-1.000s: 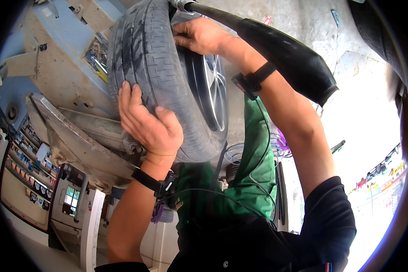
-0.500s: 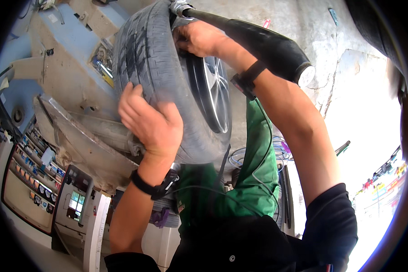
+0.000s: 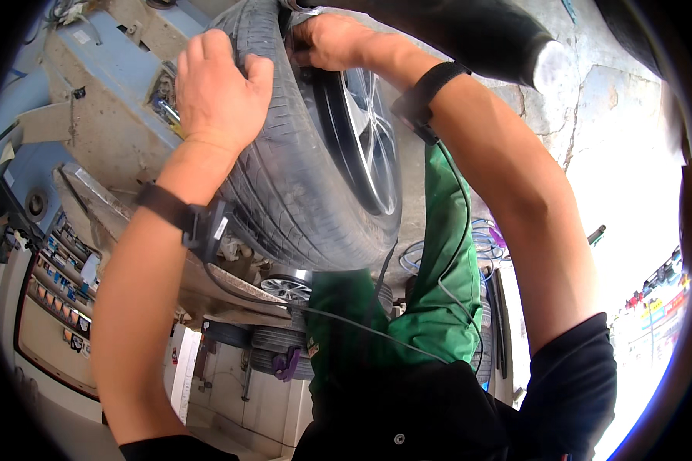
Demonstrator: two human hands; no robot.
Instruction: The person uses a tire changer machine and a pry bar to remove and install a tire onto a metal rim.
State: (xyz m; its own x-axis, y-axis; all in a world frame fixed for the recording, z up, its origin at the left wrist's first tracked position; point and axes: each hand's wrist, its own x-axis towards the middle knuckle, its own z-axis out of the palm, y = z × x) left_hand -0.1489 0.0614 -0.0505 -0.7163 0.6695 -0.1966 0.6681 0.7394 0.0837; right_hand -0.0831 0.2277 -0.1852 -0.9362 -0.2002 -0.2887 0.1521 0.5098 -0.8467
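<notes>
A black tire [image 3: 284,180] with worn tread stands tilted in front of me, around a black and silver alloy wheel [image 3: 375,146]. My left hand [image 3: 221,96] lies on the tread at the upper left, its fingers stretched over the tire and the thumb apart. At the top of the sidewall, my right hand [image 3: 329,42] curls its fingers over the tire's inner edge; the fingertips are hidden between tire and wheel. Just above that hand runs a dark bar with a thick black sleeve [image 3: 469,38] and a pale end, meeting the tire's top near a shiny metal piece.
Blue-grey dirty machine panels [image 3: 92,58] stand to the left. Other tires [image 3: 277,349] and a purple cloth-like thing [image 3: 287,364] lie at the lower left. A coiled blue hose [image 3: 480,238] rests by my green trouser leg. Cables run from both wristbands. The floor at right is cracked concrete.
My left hand has moved up and slightly left along the tread. The bar's sleeved end has shifted up and right. My right hand stays at the tire's inner edge.
</notes>
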